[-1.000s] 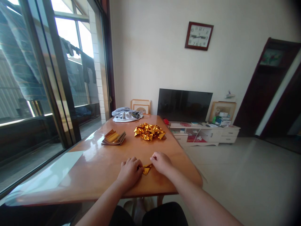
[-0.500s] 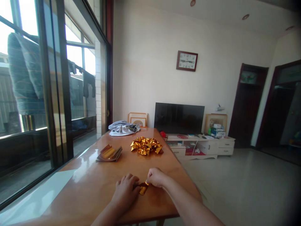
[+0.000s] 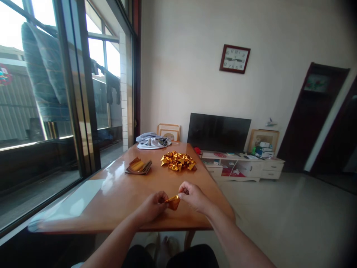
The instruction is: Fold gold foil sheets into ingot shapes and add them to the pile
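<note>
Between my hands, over the near part of the wooden table (image 3: 139, 190), is a partly folded piece of shiny gold foil paper (image 3: 173, 203). My left hand (image 3: 154, 205) pinches its left end. With thumb and fingertips, my right hand (image 3: 192, 195) grips its upper right corner. Farther up the table lies a heap of folded gold foil pieces (image 3: 178, 160), angular and glossy. Left of that heap sits a stack of flat foil and brownish paper sheets (image 3: 138, 166).
Crumpled grey and white cloth (image 3: 153, 141) lies at the table's far end. Beyond stand a television (image 3: 219, 131) and a low white cabinet (image 3: 253, 168). A glass sliding door (image 3: 75, 89) runs along the left; a wall clock (image 3: 235, 58) hangs ahead.
The view has tilted down and my knees now show below the table edge. My left hand has gone from lying over the foil to pinching its end, and the foil is tilted up.
</note>
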Demonstrator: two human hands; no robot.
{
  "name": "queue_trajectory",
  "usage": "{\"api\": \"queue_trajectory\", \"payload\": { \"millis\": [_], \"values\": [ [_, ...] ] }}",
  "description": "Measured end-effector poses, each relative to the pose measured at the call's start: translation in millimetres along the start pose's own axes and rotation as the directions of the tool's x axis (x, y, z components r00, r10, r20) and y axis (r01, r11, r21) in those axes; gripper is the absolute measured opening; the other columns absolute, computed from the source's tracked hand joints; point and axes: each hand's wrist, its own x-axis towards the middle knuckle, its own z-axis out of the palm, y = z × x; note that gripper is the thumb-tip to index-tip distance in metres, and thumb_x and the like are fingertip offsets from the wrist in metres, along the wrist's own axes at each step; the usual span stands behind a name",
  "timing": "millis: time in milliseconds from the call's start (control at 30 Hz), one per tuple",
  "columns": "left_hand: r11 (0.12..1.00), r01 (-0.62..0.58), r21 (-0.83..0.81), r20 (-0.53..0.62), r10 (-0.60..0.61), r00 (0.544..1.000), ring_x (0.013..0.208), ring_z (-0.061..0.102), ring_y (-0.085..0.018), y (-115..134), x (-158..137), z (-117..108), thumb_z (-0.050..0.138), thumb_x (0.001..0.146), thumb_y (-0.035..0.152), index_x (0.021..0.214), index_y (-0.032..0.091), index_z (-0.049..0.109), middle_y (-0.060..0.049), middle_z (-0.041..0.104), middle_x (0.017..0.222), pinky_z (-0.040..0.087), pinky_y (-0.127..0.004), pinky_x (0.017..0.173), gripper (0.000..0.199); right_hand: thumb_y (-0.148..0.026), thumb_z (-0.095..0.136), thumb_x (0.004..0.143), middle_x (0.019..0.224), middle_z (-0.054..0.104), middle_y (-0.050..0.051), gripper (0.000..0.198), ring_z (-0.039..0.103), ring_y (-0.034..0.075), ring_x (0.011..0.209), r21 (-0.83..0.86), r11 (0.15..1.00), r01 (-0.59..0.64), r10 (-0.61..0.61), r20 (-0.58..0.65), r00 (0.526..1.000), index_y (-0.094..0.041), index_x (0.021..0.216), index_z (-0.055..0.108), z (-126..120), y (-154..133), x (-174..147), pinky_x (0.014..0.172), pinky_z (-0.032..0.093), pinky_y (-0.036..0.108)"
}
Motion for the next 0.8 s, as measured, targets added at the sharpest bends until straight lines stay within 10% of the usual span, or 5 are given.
{"api": "queue_trajectory", "payload": {
  "millis": [567,800],
  "values": [
    [0.857,-0.006,-0.515,-0.157,-0.087,0.984,0.085,0.061,-0.016,49,-74,20,0.072,0.079,0.038,0.117,0.022,0.061,-0.004,0.066,0.099,0.043,-0.025,0.069,0.042,-0.041,0.064,0.086,0.081,0.06,-0.001,0.022,0.054,0.015,0.074,0.127,0.98,0.15,-0.13,-0.152,0.98,-0.021,0.095,0.063,16,-45,-68,0.07,0.046,0.027],
    [0.804,-0.027,-0.594,-0.176,-0.098,0.98,0.071,0.057,-0.011,53,-84,29,0.081,0.077,0.038,0.093,0.017,0.065,-0.002,0.066,0.085,0.04,-0.023,0.063,0.03,-0.039,0.064,0.087,0.081,0.061,-0.001,0.02,0.056,0.015,0.075,0.118,0.971,0.207,-0.182,-0.193,0.964,-0.021,0.097,0.064,26,-55,-80,0.07,0.046,0.027]
  ]
}}
